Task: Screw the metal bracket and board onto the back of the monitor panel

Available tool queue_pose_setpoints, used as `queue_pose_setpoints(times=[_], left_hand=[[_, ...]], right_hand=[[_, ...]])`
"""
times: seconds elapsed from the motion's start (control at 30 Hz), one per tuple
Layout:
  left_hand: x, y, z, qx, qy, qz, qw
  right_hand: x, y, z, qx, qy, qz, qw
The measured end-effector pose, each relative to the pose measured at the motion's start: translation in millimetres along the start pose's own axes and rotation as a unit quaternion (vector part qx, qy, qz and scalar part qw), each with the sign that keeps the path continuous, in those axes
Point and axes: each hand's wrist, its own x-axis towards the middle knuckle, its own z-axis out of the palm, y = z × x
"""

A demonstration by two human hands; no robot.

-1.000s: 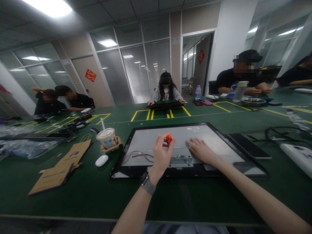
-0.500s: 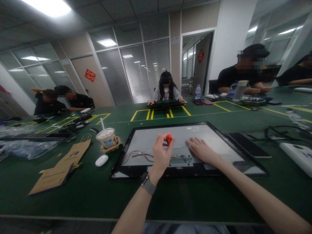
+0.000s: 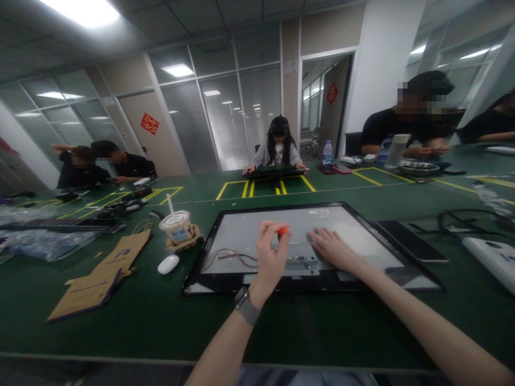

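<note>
A monitor panel [image 3: 277, 217] lies flat on the green table, its grey metal back facing up inside a black frame. My left hand [image 3: 272, 252], with a watch at the wrist, is closed around an orange-handled screwdriver [image 3: 283, 232] above the middle of the panel. Its shaft and tip are hidden by my fingers. My right hand [image 3: 333, 247] rests flat on the metal back, fingers spread and holding nothing. Thin wires [image 3: 231, 256] run over the panel left of my left hand. A metal bracket [image 3: 303, 264] with connectors sits near its lower edge.
Left of the panel are a drink cup [image 3: 177, 228], a white mouse [image 3: 168, 264] and a paper bag [image 3: 102, 273]. On the right lie a black phone [image 3: 410, 240], dark cables and a white device [image 3: 488, 260]. Another person [image 3: 277, 147] sits opposite; others sit along the table.
My left hand has turned at the wrist and shifted slightly right with the screwdriver, so its orange end shows at a different angle. My right hand stays in place.
</note>
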Motion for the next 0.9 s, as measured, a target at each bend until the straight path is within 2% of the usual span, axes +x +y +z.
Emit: queue_pose_setpoints(times=[0.17,0.4,0.57,0.77,0.9], left_hand=[[-0.4,-0.7,0.0,-0.065,-0.008,-0.05,0.997],[4.8,-0.9,-4.3,0.035,0.059,-0.021,0.997],[6.0,-3.4,-5.0,-0.033,0.031,-0.079,0.996],[8.5,-4.7,-6.1,0.022,0.046,-0.051,0.997],[7.9,-4.8,-6.3,-0.003,0.032,-0.064,0.997]], right_hand=[[0.2,0.9,-1.2,0.005,-0.002,-0.006,1.0],[-0.6,0.1,-1.9,0.005,0.0,0.001,1.0],[-1.0,-0.7,-4.0,0.006,-0.006,0.008,1.0],[-0.5,-0.3,-4.3,-0.001,-0.014,0.009,1.0],[-0.5,-0.6,-5.6,0.001,-0.021,0.011,1.0]])
